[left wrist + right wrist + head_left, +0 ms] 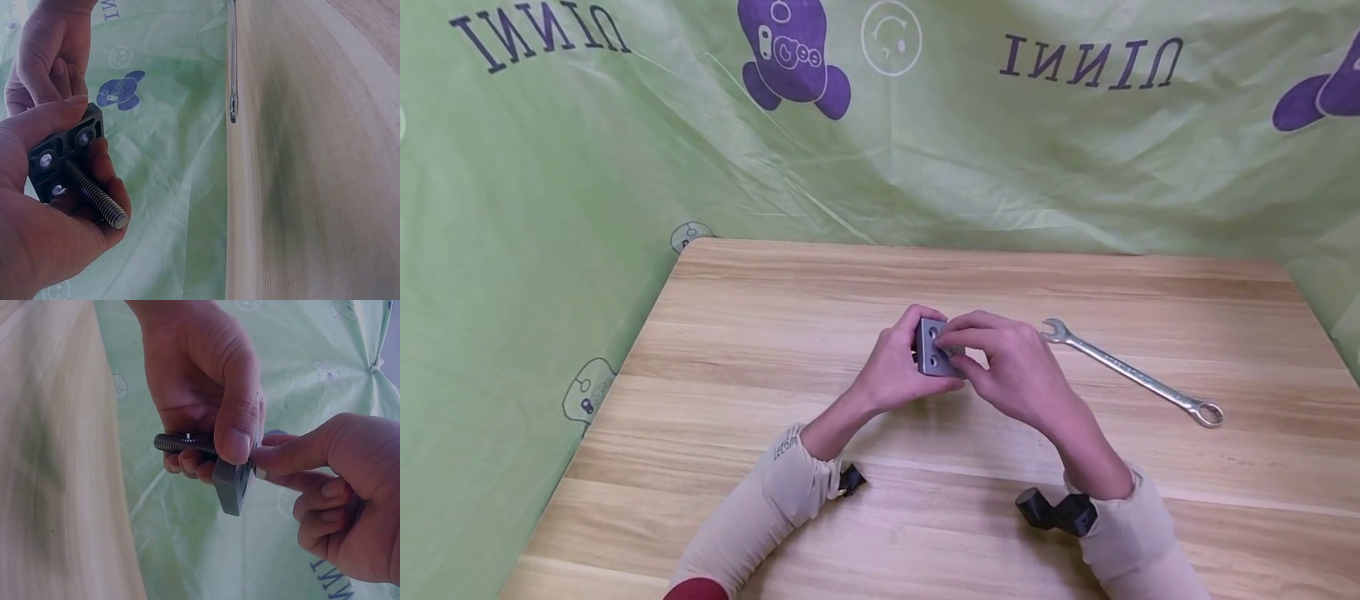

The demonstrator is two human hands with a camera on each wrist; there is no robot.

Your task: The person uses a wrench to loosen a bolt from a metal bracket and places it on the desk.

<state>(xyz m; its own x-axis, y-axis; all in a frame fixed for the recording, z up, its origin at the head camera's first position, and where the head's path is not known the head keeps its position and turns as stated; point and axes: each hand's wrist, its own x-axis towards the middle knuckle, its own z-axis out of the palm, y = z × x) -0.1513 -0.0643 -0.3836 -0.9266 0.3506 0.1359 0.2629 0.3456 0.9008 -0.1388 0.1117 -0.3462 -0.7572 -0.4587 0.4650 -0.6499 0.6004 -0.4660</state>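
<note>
A grey square mounting plate [927,369] with round holes is held up over the table in my left hand [895,372], its fingers and thumb wrapped round the edges. From its back sticks a long threaded bolt [100,199], pointing past the left palm in the left wrist view. That dark back side shows several shiny round inserts. My right hand [1021,373] is at the plate's front face, where thumb and forefinger pinch a small metal bolt head [260,473]. The fingertips hide most of the head. The right hand's other fingers are curled in.
A combination wrench [1135,375] lies slantwise on the wooden table [737,333], right of my hands, with its open end toward them. Green printed cloth [925,167] hangs behind and along the left side. Black wrist devices [1056,510] sit at both sleeves.
</note>
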